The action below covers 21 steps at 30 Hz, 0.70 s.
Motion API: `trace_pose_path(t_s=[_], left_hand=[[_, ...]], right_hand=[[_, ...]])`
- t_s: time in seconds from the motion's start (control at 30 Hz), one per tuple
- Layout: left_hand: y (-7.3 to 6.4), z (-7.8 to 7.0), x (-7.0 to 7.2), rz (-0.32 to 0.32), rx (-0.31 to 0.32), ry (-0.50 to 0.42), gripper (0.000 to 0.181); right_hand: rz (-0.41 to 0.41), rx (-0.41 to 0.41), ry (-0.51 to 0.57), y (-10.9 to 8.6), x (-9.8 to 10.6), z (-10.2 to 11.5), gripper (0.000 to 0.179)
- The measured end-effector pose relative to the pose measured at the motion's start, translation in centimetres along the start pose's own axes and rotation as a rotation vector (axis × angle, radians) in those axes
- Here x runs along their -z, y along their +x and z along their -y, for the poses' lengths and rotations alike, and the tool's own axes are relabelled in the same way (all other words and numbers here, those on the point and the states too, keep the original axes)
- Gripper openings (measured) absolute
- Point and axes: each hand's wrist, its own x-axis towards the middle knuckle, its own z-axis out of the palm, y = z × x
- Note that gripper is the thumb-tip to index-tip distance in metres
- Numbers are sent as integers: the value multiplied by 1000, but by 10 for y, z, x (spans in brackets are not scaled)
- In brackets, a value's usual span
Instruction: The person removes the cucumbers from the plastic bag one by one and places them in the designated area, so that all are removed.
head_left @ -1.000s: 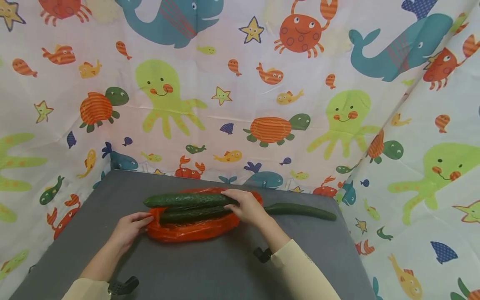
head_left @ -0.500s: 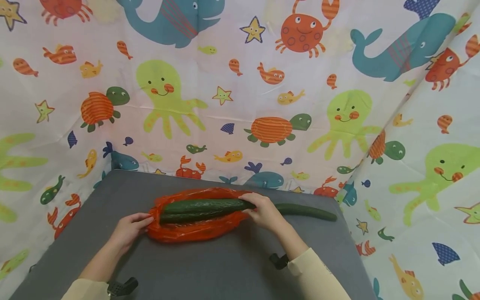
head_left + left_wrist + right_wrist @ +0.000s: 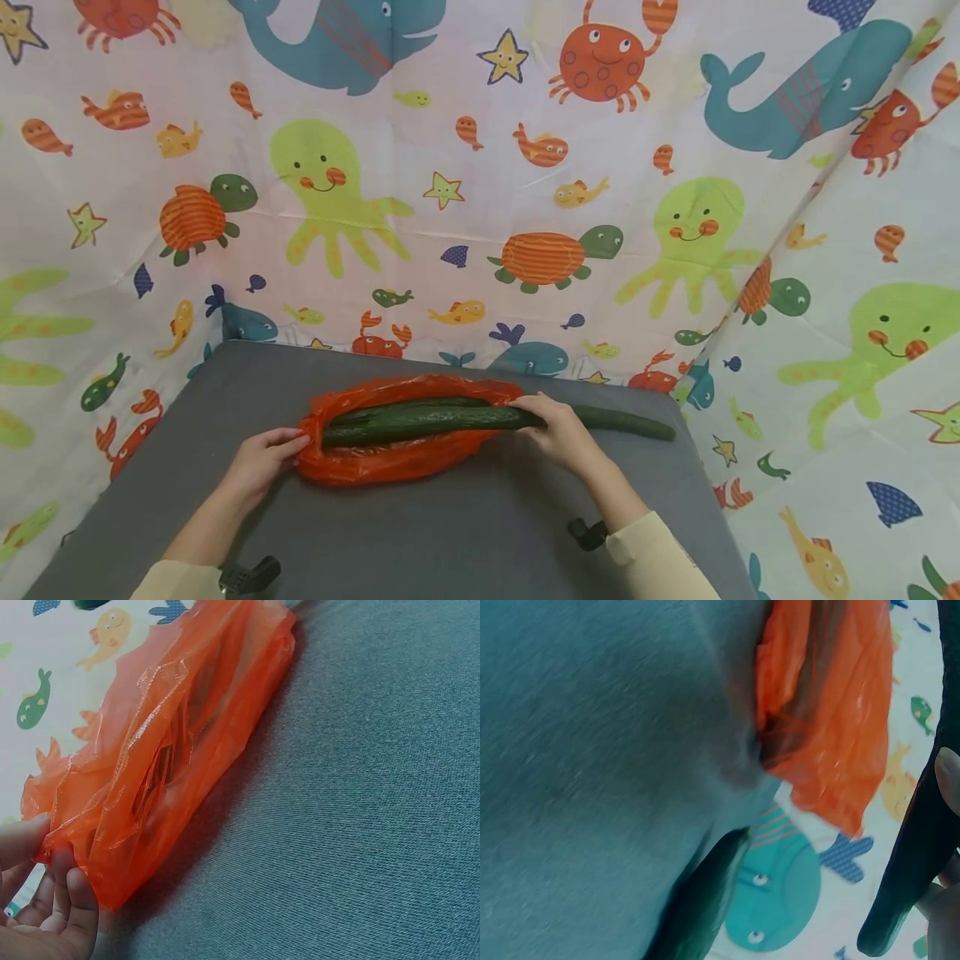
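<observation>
An orange plastic bag (image 3: 390, 472) lies on its side on the grey table, its mouth spread into a long opening. At the bag's left end, my left hand (image 3: 258, 467) pinches the rim between thumb and fingers, also plain in the left wrist view (image 3: 52, 900). My right hand (image 3: 562, 429) grips a long green cucumber (image 3: 435, 423) near its right end. That cucumber slants across the opening, its left end within the rim and its right end past the bag. Behind it, another cucumber (image 3: 457, 402) shows partly inside the bag.
One more cucumber (image 3: 626, 422) lies on the table (image 3: 420, 542) to the right, partly hidden by my right hand. A white sheet (image 3: 465, 192) printed with sea animals hangs behind the table and along both sides.
My right hand has drawn the cucumber to the right. Its left end, earlier sticking out past the bag's left rim, is now within the opening. My left hand keeps its place.
</observation>
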Motion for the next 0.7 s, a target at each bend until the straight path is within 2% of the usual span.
trace_pose_path(t_s=[0.1,0.3,0.43,0.7], left_hand=[[-1,-1,0,-5,-8,-7,47],[-3,-1,1,-9,-2,-7,45],[-4,-1,0,-4,3,-13,43],[1,2,0,0,-8,2,45]], right_hand=[[-25,-12,5,-8,4,-7,48],[-83,18,-11,-23,9,-20,48],[-96,15,-19,-33,11,-27,49],[-84,-59,-26,-50,20,-36,50]])
